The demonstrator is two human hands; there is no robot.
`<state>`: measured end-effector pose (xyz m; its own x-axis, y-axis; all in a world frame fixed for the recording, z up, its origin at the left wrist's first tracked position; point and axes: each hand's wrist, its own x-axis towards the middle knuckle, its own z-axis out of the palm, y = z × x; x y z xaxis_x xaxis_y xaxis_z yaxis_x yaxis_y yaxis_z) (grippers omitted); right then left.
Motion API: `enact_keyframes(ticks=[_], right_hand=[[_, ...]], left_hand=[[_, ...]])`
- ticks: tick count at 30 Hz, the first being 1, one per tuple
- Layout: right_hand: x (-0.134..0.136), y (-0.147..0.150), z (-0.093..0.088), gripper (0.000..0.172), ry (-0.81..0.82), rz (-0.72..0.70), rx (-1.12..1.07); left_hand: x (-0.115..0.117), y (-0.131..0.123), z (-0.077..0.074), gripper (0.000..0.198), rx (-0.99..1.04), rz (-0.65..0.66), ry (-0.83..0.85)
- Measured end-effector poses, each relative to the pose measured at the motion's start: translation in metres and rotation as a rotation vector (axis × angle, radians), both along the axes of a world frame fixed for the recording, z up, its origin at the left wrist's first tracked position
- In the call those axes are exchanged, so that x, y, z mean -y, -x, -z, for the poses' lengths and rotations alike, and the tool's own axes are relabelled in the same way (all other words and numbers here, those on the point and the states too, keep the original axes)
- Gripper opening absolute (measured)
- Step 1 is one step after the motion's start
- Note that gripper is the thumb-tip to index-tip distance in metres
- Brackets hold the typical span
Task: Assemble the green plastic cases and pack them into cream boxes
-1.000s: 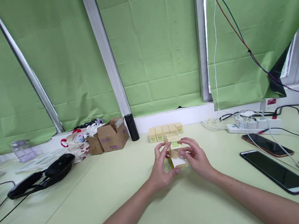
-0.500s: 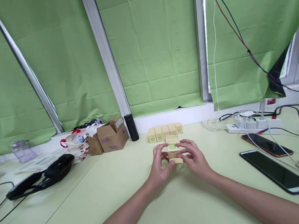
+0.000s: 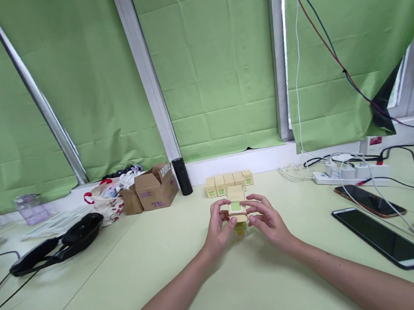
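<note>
A small cream cardboard box [image 3: 238, 212] with a green square on its face and flaps folded out is between my hands, above the table. My left hand [image 3: 219, 228] grips its left side, the thumb on the front flap and the other fingers curled behind. My right hand [image 3: 271, 221] is at the right side, fingers bent, with the index fingertip and thumb against the box edge. Just below the box, a small clear jar [image 3: 241, 230] with yellow contents shows; its top is hidden. Behind stands a row of several similar small boxes [image 3: 220, 181].
Phones [image 3: 385, 236] and a power strip [image 3: 350, 173] with tangled cables lie at the right. To the left are a black strapped device [image 3: 83, 235], an open brown carton [image 3: 156, 189] and a cloth bag [image 3: 109, 202]. A black cylinder [image 3: 182, 176] stands near the wall.
The cardboard box has tilted and shifted slightly left, its front flap now higher. More of the yellow jar shows beneath it. My right fingers have loosened a little from the flap.
</note>
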<state>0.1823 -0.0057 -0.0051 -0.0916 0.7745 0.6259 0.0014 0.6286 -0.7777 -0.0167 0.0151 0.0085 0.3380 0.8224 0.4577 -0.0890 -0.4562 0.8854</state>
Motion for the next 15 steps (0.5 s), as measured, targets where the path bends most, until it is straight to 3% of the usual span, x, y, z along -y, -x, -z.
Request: enact_keyframes(ticks=[15], right_hand=[[-0.0006,0.0006,0.0024,0.038,-0.035,0.012,0.024]], left_hand=[[-0.0004,-0.0014,0.0002,0.051,-0.015,-0.040,-0.026]])
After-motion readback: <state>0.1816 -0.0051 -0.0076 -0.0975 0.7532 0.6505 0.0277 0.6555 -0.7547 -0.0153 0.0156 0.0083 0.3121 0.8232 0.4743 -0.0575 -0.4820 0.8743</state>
